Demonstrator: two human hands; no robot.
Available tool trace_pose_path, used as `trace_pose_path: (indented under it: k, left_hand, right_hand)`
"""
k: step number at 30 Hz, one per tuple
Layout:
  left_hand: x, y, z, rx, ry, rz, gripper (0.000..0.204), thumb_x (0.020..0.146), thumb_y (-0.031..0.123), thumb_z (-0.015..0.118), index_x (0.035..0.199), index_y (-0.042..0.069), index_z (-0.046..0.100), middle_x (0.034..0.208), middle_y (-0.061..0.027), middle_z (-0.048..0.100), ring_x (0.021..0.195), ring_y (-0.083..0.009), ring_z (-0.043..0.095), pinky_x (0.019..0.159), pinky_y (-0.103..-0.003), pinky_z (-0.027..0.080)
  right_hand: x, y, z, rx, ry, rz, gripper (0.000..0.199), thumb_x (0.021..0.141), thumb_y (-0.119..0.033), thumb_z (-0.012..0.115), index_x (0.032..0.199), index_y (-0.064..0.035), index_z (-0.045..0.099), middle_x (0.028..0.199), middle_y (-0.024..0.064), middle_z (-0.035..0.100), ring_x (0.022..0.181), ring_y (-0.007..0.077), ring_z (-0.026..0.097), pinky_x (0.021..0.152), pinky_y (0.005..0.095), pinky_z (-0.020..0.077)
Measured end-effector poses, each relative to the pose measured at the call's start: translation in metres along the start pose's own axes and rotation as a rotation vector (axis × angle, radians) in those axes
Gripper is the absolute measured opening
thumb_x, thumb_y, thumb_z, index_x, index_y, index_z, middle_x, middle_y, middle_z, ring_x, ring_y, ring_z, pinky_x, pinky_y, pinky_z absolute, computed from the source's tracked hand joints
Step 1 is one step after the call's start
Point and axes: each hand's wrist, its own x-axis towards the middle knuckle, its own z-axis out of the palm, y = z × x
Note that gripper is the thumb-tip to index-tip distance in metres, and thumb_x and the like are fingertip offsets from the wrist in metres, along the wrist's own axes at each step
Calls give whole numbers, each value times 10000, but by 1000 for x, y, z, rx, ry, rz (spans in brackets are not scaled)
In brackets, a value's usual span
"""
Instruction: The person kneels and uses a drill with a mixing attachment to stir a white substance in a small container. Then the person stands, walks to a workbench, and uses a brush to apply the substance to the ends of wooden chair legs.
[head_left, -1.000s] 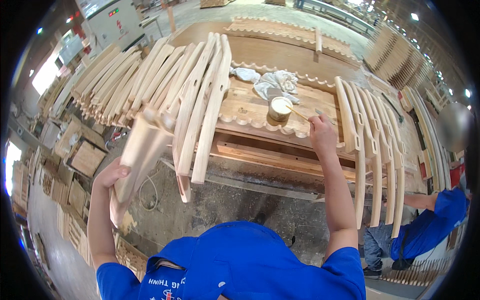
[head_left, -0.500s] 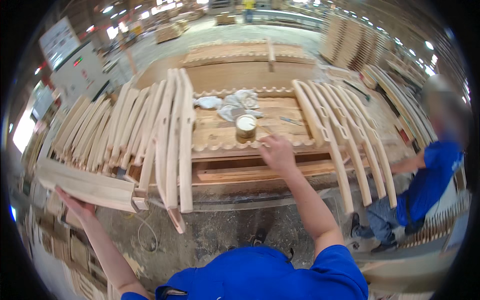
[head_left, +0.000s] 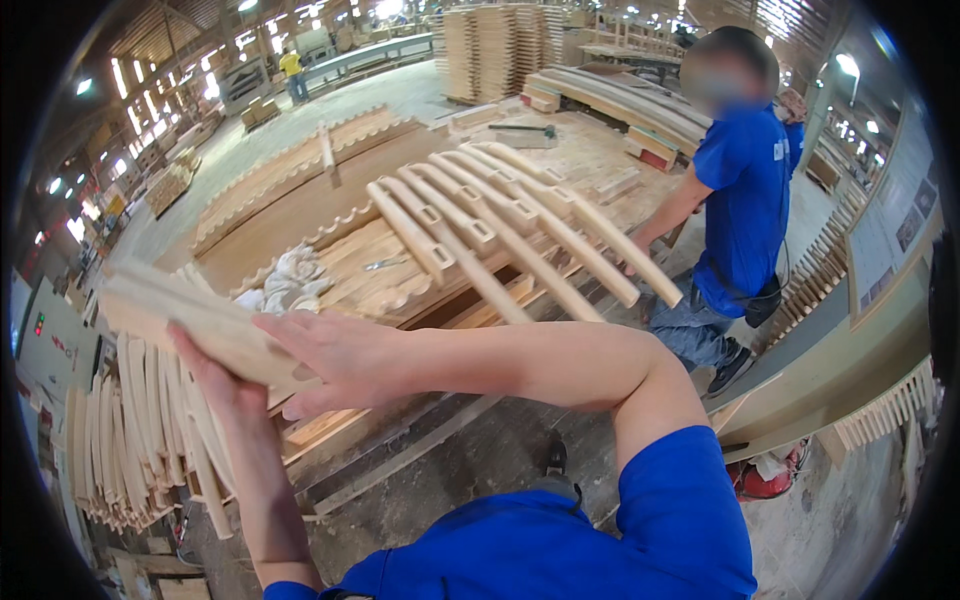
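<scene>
A pale wooden board (head_left: 175, 305), blurred by motion, slants across the left side above the workbench. Under its lower edge, my left hand (head_left: 225, 385) supports it, thumb side up and fingers partly hidden behind it. My right hand (head_left: 345, 360) reaches across to the board's near end, fingers along the top and thumb below. Whether anything small sits in its fingers is hidden. Behind the board, a crumpled white cloth (head_left: 295, 280) lies on the bench. Several curved wooden legs with slots (head_left: 480, 235) rest side by side on a notched rack.
Many curved wooden pieces (head_left: 125, 430) stand stacked at the left. A co-worker in blue (head_left: 745, 190) is at the bench's right side, one arm reaching to the legs. A hammer (head_left: 525, 129) and a flat tool (head_left: 383, 264) lie on the bench. A sloped panel (head_left: 830, 350) borders the right.
The view has swung to the right. My right hand has left the jar on the bench and come to the board's end. My left hand still holds the board, now tilted differently.
</scene>
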Motion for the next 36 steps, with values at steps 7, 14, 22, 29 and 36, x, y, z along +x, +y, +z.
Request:
trace_pose_path:
  k: [7,14,22,29,36]
  left_hand:
    - [-31,-137,225,-13,-330,-33,646,889,494,486,1340,60,329,1263,-91,469,1137,-227,481,975,-369,399]
    - [-28,-217,288,488,-729,-71,455,899,230,507,1313,70,406,1163,-32,498,1034,-139,482,839,-301,408]
    - [-46,-198,108,579,-122,-258,362,896,238,539,1229,97,511,1063,-18,545,936,-125,535,767,-264,421]
    - [-117,-159,42,586,318,-154,351,907,275,529,1224,129,509,1010,-2,548,845,-126,537,699,-259,424]
    - [-153,-157,30,600,478,-147,319,911,245,530,1199,110,517,972,-16,558,793,-102,544,672,-243,429]
  right_hand:
    - [-98,80,-159,138,299,221,893,726,-231,716,1415,-26,186,1317,230,397,1181,285,446,995,386,369]
    - [-216,236,-331,127,464,447,811,694,-244,756,1368,-47,351,1244,121,503,1097,172,500,900,295,425]
    - [-294,412,-310,411,523,729,581,720,-180,752,1220,2,520,1024,89,621,908,139,590,804,271,469]
    - [-294,500,-291,684,384,935,524,737,-287,743,1130,20,581,1033,102,633,895,158,600,789,286,471]
    - [-252,536,-282,-155,-143,1137,512,747,-510,629,966,-51,685,910,109,670,829,200,615,738,347,466]
